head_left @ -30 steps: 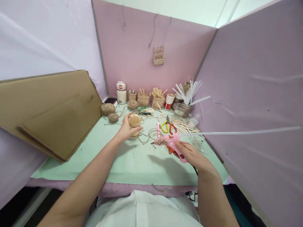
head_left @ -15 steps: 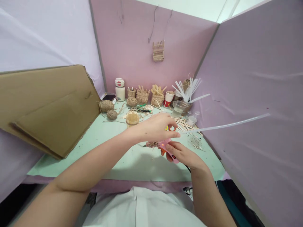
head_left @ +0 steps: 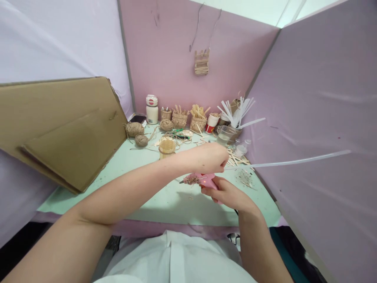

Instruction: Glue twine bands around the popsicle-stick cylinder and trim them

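My right hand (head_left: 225,192) is wrapped round a pink hot glue gun (head_left: 208,181), whose nozzle points left and has twine-like fibres stuck round it. A small orange light glows on the gun's side. Crossing over the gun, my left hand (head_left: 217,156) is closed in a curl just above its rear. A long translucent glue stick (head_left: 297,161) runs out to the right from these fingers, which seem to grip its near end; the exact contact is hidden. Beyond my left forearm stands a small round woven cup (head_left: 167,148), its lower part partly covered.
Twine balls (head_left: 134,129) lie back left beside a leaning cardboard sheet (head_left: 67,129). Stick-filled baskets (head_left: 198,124), a white bottle (head_left: 152,114) and a holder of glue sticks (head_left: 235,114) line the back. Loose wooden sticks (head_left: 235,158) lie right of my left hand.
My left hand's fingers have curled in and its wrist has turned over the gun's rear. The glue stick's far end has shifted right and slightly down. The view has shifted a little.
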Action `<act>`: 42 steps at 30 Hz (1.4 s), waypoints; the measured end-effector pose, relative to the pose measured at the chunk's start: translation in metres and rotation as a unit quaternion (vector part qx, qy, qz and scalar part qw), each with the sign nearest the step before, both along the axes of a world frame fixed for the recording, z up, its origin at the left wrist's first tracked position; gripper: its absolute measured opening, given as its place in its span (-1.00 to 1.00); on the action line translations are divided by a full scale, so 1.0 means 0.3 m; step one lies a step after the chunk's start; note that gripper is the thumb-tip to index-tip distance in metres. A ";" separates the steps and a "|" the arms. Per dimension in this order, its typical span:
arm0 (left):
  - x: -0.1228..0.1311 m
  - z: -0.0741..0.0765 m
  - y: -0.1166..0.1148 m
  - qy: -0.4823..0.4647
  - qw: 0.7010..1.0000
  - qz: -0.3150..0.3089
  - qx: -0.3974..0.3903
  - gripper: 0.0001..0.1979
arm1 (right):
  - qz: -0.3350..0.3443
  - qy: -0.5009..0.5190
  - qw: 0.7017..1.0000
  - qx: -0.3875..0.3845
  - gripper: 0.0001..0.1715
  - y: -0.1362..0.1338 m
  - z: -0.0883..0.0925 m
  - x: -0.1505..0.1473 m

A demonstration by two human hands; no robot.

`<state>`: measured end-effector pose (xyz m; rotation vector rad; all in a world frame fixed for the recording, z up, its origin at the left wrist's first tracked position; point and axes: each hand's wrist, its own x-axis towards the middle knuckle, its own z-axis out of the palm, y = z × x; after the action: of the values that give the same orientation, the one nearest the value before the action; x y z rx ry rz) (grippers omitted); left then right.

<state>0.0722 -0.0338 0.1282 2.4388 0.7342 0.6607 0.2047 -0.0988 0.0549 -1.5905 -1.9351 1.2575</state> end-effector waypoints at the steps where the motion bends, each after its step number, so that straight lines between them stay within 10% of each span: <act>1: -0.002 0.005 -0.002 0.021 1.000 -0.001 0.014 -0.72 | 0.000 -0.003 1.000 0.004 -0.77 0.001 0.000 0.002; 9: -0.035 0.011 -0.015 0.162 0.980 -0.021 0.110 -0.84 | -0.008 -0.016 0.999 0.041 -0.74 0.011 -0.021 0.014; 16: -0.165 -0.017 -0.027 -0.052 0.996 0.033 0.063 -0.79 | -0.042 0.020 0.998 0.035 -0.70 -0.006 0.013 0.028; 21: -0.422 -0.194 0.104 -0.281 0.888 0.348 0.109 -0.67 | -0.059 0.029 0.997 0.041 -0.61 -0.010 -0.002 0.078; 24: -0.529 -0.355 0.184 -0.198 0.859 0.468 0.064 -0.42 | -0.064 0.028 0.996 0.046 -0.61 -0.004 -0.016 0.083; 28: -0.508 -0.496 0.164 -0.113 0.927 0.357 0.018 0.09 | -0.054 0.013 0.998 0.043 -0.56 0.005 -0.026 0.073; 31: -0.416 -0.530 0.114 -0.157 0.920 0.358 0.021 0.19 | -0.048 -0.006 0.998 0.035 -0.52 0.007 -0.027 0.069; 37: -0.324 -0.529 0.152 -0.241 0.886 0.393 0.045 0.06 | -0.038 0.012 0.999 0.030 -0.55 -0.001 -0.014 0.066; 42: -0.338 -0.449 0.197 -0.380 0.867 0.294 -0.129 0.03 | -0.047 0.029 0.997 0.046 -0.52 -0.006 -0.008 0.062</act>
<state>-0.0292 0.0255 -0.0064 1.4746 1.1133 1.5189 0.2233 -0.1004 0.0524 -1.5629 -1.8335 1.1465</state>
